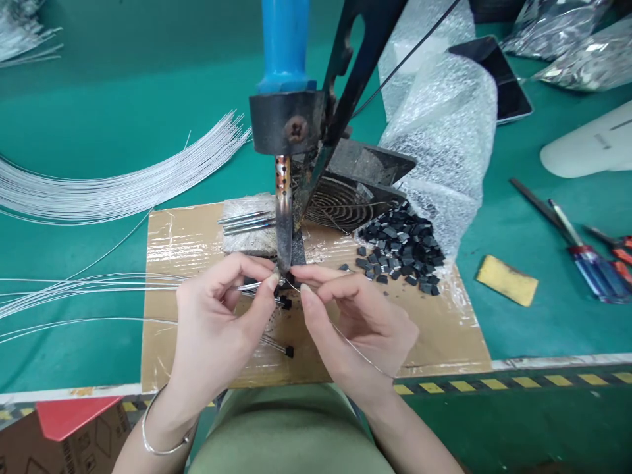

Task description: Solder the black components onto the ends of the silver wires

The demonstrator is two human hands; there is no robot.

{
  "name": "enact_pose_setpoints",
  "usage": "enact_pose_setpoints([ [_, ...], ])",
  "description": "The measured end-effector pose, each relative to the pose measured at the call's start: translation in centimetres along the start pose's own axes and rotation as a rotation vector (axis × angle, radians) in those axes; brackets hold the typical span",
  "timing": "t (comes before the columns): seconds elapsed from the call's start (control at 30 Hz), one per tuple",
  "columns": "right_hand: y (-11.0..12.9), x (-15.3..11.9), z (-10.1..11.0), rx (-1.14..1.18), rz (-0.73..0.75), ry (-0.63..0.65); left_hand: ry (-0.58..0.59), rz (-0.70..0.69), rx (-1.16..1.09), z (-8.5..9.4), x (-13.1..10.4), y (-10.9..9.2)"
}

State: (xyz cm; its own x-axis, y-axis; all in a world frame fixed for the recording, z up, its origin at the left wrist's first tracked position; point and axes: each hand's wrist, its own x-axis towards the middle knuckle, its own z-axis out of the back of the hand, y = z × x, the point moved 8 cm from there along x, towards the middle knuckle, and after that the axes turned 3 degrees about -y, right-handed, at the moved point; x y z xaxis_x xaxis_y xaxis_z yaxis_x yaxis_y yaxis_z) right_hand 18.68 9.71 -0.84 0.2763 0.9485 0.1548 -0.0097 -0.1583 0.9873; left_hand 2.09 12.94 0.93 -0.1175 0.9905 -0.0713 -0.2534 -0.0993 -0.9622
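Observation:
A blue-handled soldering iron [285, 46] hangs in a black clamp, its tip [284, 230] pointing down between my hands. My left hand [222, 322] pinches a thin silvery wire end just left of the tip. Thin solder wire [363, 355] runs across my right hand [353, 322], which pinches it near the tip with thumb and fingers. What touches the tip is partly hidden by my fingertips. Below lie wires with black connectors [289, 352] on the cardboard [434, 342]. Metal rods [247, 224] rest on a pale block behind my left hand.
Small black pieces [405, 247] are heaped right of a black fan [345, 201]. A bundle of white wires [123, 187] lies left. Bubble wrap [444, 125], a yellow sponge [507, 280], a screwdriver [597, 273] and a white bottle [590, 141] are at right.

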Motion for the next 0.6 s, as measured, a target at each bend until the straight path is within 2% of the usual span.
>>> enact_pose_setpoints([
  [0.6,0.06,-0.02,-0.05,0.002,0.022,-0.004,0.012,-0.03,0.012,0.16,-0.27,-0.19],
])
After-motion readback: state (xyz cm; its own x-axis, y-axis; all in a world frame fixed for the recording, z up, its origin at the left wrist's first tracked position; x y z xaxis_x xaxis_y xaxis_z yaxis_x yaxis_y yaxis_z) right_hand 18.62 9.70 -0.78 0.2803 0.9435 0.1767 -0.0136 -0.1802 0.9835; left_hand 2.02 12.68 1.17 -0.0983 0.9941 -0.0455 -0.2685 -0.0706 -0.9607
